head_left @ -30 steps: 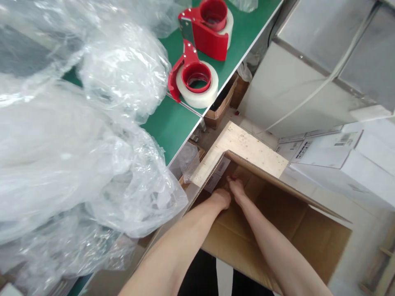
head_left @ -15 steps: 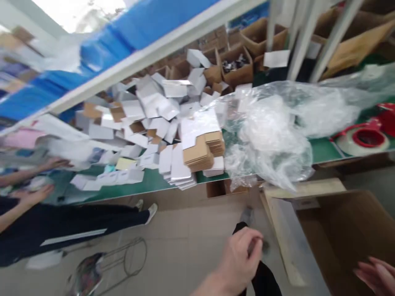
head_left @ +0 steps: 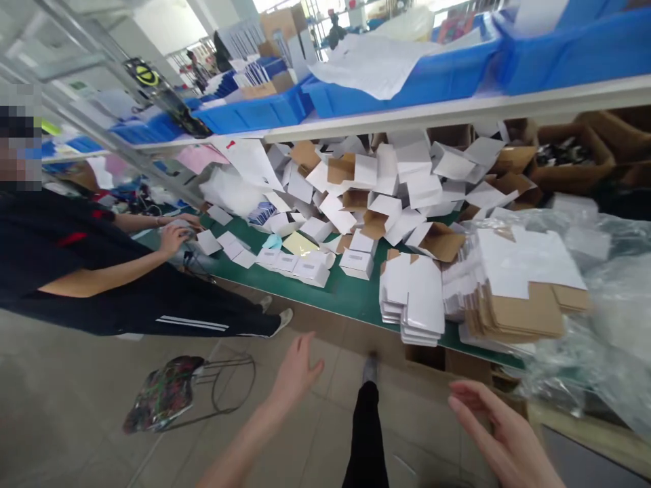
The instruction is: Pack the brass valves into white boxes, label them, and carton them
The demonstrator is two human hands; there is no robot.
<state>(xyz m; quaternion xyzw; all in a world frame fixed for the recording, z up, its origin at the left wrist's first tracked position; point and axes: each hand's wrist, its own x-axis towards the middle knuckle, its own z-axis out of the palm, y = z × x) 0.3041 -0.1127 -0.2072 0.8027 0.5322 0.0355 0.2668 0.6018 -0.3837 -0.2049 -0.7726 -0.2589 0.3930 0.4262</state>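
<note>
My left hand [head_left: 295, 371] hangs open over the floor, fingers spread, holding nothing. Low at the right, my right hand [head_left: 501, 434] is open too, with fingers stretched and empty. Both hover in front of the green workbench [head_left: 350, 295]. Closest to them are stacks of flat white cartons [head_left: 417, 301] and brown-backed flat cartons [head_left: 523, 298] at the bench's near edge. Behind those lies a heap of folded small white boxes [head_left: 386, 183]. My dark trouser leg [head_left: 365, 434] shows between my hands.
A person in black [head_left: 76, 271] sits at the left with both hands on the bench. A wire-frame stool with a patterned seat [head_left: 167, 396] stands on the floor. Clear plastic bags [head_left: 605, 325] pile up at the right. Blue bins [head_left: 407, 81] line the shelf above.
My view swung from the open cardboard box up and left to the bench. Both hands left the box and now hang open in the air.
</note>
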